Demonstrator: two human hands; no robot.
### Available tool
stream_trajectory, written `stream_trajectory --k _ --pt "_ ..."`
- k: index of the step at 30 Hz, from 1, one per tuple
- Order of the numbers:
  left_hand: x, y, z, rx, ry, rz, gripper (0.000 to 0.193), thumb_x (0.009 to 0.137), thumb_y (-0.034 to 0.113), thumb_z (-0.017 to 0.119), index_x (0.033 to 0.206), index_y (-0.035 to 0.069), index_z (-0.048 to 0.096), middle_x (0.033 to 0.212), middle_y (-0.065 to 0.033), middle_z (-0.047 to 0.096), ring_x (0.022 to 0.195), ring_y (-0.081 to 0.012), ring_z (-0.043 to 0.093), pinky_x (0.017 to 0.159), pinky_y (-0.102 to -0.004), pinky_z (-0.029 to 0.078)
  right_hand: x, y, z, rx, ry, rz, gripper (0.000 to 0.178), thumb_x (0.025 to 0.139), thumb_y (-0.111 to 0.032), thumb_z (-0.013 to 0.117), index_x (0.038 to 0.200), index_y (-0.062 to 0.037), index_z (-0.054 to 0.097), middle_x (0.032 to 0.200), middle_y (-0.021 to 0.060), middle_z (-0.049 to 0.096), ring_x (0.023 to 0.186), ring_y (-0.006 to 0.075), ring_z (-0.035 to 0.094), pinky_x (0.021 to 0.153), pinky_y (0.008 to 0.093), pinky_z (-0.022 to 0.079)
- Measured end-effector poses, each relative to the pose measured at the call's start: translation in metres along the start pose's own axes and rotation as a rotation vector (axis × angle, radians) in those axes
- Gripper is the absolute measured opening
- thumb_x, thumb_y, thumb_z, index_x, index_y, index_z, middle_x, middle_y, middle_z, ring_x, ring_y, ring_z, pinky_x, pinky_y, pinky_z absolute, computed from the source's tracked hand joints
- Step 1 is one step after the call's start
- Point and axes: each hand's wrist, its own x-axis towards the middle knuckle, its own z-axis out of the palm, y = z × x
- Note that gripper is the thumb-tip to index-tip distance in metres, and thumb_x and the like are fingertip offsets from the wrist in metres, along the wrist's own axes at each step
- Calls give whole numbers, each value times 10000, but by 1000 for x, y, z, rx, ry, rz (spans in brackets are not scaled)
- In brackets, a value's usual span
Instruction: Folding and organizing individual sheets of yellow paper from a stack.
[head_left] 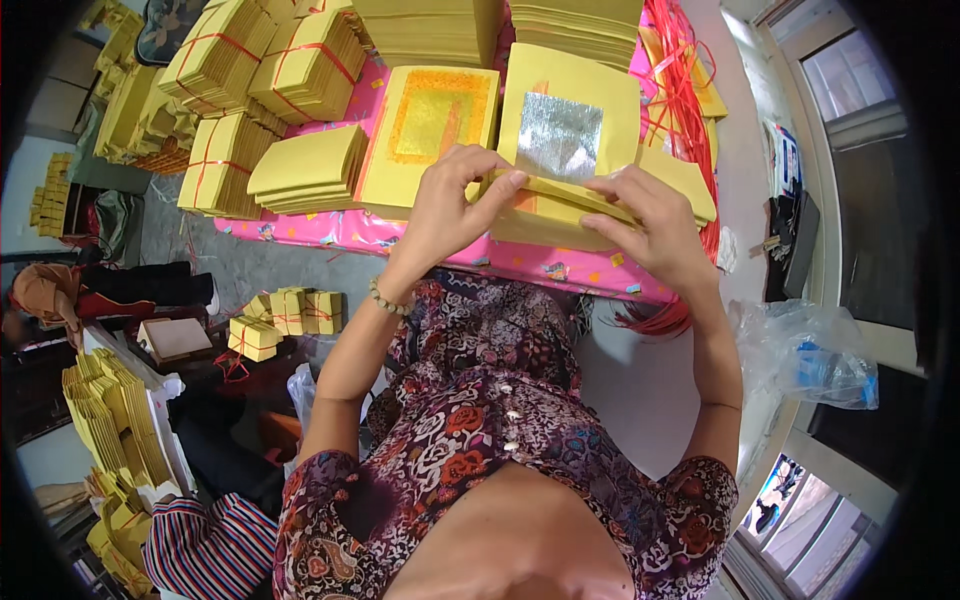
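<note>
Well, I see the left hand (458, 200) and right hand (650, 220) each pinching, thumb to fingers, a yellow paper (566, 196) at the near end of the silver-patched stack (560, 130), twelve o'clock from the person (490, 400), red-tied bundles (222, 160) at eleven.

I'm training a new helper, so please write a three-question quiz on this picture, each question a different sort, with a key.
1. Multiple choice: what are the left hand and right hand both touching? (a) red string (b) yellow paper (c) a plastic bag
2. True or false: the bracelet is on the right wrist.
3. Fill in: the cover on the table is mostly ____.

Key:
1. b
2. False; it is on the left wrist.
3. pink
</note>
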Motion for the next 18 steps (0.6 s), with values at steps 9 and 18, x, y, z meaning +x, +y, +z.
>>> stream_trajectory --k 9,18 --pt "29 -15 -12 -144 -67 107 243 776 233 722 874 21 652 765 -98 608 666 -238 527 709 -322 444 20 11 -18 54 124 39 127 851 -139 618 886 -16 622 771 114 605 684 264 609 611 335 467" --pt "59 -15 -2 -190 135 210 135 795 105 672 902 27 645 828 -74 618 792 -231 542 766 -328 428 28 22 -25 492 308 187 192 806 -104 695 964 -14 636 838 37 641 825 125 615 788 275 475"
